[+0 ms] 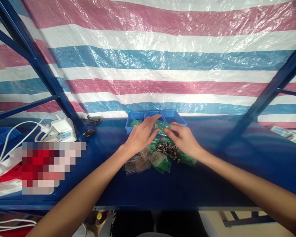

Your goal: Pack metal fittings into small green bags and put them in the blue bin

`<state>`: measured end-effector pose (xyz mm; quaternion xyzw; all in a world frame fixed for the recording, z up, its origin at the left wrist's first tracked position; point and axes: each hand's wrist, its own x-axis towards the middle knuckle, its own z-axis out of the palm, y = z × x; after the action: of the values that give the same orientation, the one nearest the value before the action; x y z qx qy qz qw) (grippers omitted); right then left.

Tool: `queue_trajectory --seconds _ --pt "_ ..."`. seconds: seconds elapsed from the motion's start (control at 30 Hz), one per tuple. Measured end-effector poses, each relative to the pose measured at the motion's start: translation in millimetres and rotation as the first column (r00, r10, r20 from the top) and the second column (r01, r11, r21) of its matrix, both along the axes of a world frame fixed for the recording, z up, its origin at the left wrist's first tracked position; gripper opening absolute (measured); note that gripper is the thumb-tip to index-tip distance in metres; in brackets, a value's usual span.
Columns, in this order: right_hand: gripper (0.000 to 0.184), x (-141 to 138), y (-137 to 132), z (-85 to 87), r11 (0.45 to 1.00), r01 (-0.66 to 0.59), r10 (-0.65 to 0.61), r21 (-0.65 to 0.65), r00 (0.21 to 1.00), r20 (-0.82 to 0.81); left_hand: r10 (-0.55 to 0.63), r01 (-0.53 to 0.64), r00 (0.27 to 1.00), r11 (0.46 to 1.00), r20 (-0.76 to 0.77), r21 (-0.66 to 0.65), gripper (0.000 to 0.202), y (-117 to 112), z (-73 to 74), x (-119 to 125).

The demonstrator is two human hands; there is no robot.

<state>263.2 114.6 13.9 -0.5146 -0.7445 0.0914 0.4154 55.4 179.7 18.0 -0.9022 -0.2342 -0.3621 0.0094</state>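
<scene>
My left hand (pixel 141 135) and my right hand (pixel 185 138) meet over a small green plastic bag (pixel 162 126), each pinching an end of it just in front of a blue divided tray (pixel 135 116). Below the hands lies a heap of small dark metal parts (pixel 168 148) among more green bags (pixel 161 162). Clear little bags with brass-coloured parts (pixel 136 163) lie under my left wrist. Another green bag (pixel 135 122) sits in the tray's left compartment.
The blue workbench (pixel 236 164) runs under a striped tarpaulin (pixel 162 59) framed by blue metal struts (pixel 39 65). At left are a white power strip with cables (pixel 60 130), a black mouse-like object (pixel 88 133) and a blurred red-and-white patch.
</scene>
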Motion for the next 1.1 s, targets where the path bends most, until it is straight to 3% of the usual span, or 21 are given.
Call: queue_trajectory --seconds 0.13,0.3,0.5,0.63,0.77,0.9,1.03,1.1 --pt "0.046 1 2 -2.2 0.996 -0.024 0.005 -0.088 0.978 -0.210 -0.018 0.022 0.996 0.999 -0.084 0.044 0.038 -4 1.6 2" --pt "0.040 0 1 -0.7 0.978 -0.178 0.132 -0.109 0.930 -0.342 -0.001 0.006 0.990 0.999 -0.139 0.033 0.037 -4 -1.1 1" --pt "0.031 0 -2 6.7 0.967 -0.228 0.166 -0.115 0.902 -0.398 -0.104 0.104 0.994 0.994 -0.044 -0.017 0.029 0 -6.9 1" --pt "0.023 0 -1 5.0 0.959 -0.240 0.161 -0.153 0.900 -0.404 -0.040 0.045 0.998 0.989 0.038 -0.138 0.039 1 -6.8 2" --pt "0.019 0 2 -0.6 0.955 -0.259 0.173 -0.141 0.878 -0.446 -0.008 0.022 0.992 0.993 0.129 -0.113 0.043 1 -6.3 3" --pt "0.022 1 3 -2.7 0.959 -0.256 0.161 -0.121 0.845 -0.509 -0.043 0.052 0.995 0.993 0.088 -0.102 0.028 1 -8.3 3" --pt "0.028 2 3 -2.7 0.966 -0.228 0.136 -0.120 0.847 -0.513 -0.085 0.086 0.996 0.991 0.018 -0.098 0.045 2 -12.8 3" --pt "0.030 2 3 -2.7 0.973 -0.192 0.104 -0.129 0.861 -0.497 -0.104 0.103 0.995 0.990 -0.003 -0.094 0.042 3 -14.4 3"
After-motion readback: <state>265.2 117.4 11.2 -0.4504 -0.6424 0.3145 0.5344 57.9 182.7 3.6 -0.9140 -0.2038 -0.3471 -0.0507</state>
